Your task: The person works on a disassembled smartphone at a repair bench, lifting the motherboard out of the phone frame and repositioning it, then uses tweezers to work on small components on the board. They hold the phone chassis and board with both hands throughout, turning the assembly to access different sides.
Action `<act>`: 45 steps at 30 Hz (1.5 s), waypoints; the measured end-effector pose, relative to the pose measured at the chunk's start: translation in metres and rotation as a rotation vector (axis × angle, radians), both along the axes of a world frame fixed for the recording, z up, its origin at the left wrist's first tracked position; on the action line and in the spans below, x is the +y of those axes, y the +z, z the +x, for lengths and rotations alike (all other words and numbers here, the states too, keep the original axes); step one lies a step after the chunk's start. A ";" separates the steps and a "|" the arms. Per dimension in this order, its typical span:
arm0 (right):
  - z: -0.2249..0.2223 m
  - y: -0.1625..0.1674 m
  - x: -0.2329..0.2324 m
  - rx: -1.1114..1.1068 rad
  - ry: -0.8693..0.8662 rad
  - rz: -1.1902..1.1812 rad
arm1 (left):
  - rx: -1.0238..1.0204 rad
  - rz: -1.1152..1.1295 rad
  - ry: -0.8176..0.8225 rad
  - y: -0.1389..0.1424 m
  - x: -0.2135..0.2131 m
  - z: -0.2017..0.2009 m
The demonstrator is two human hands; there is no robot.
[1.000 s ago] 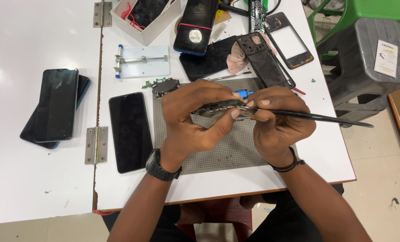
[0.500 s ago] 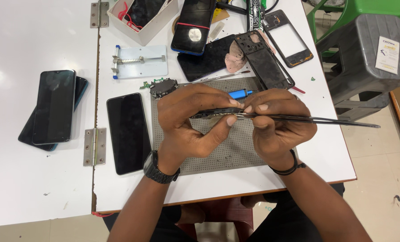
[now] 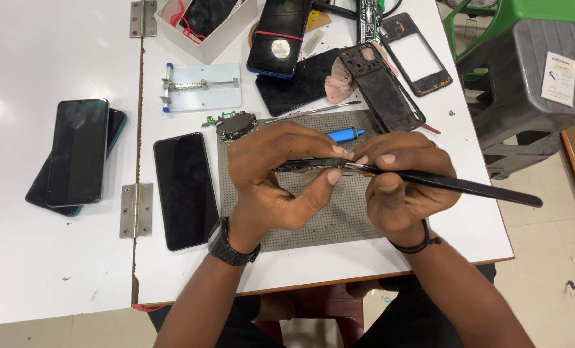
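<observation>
My left hand point(image 3: 281, 177) grips a thin dark phone part point(image 3: 310, 165) edge-on above a grey perforated work mat point(image 3: 339, 222). My right hand point(image 3: 400, 183) holds a long black brush point(image 3: 468, 187) whose tip touches the part's right end; the handle points right past the table edge. A black wristwatch point(image 3: 226, 243) is on my left wrist and a black band point(image 3: 419, 241) on my right. A blue tool point(image 3: 345, 134) and a small dark component point(image 3: 235, 124) lie at the mat's far edge.
A black phone point(image 3: 184, 190) lies face up left of the mat, two stacked phones point(image 3: 78, 154) farther left. A metal clamp holder point(image 3: 200, 87), white box point(image 3: 204, 22), phone frames point(image 3: 381, 87) and back covers sit at the rear. A grey stool point(image 3: 526, 71) stands right.
The hands and the part have stayed over the mat; the brush handle has dropped slightly, tilting down to the right. The view has shifted a little.
</observation>
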State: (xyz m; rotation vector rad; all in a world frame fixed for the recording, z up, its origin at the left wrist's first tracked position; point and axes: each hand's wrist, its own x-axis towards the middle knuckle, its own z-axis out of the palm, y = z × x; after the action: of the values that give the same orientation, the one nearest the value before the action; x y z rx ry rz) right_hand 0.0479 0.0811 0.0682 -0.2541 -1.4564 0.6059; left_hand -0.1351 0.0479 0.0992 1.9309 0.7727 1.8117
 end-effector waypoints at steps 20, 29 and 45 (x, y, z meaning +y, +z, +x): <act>0.006 0.000 -0.012 -0.093 0.045 0.043 | -0.098 -0.008 0.080 -0.006 -0.006 0.006; 0.011 0.011 -0.014 -0.255 0.014 0.101 | -0.086 -0.018 0.002 -0.004 -0.005 0.004; 0.011 0.008 -0.013 -0.199 0.026 0.073 | -0.075 -0.011 -0.055 0.000 -0.007 0.004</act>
State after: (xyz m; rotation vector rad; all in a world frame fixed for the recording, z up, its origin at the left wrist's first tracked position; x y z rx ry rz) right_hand 0.0586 0.0681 0.0759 -0.2436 -1.6726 0.5594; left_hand -0.1315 0.0406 0.0996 1.8473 0.6970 1.8322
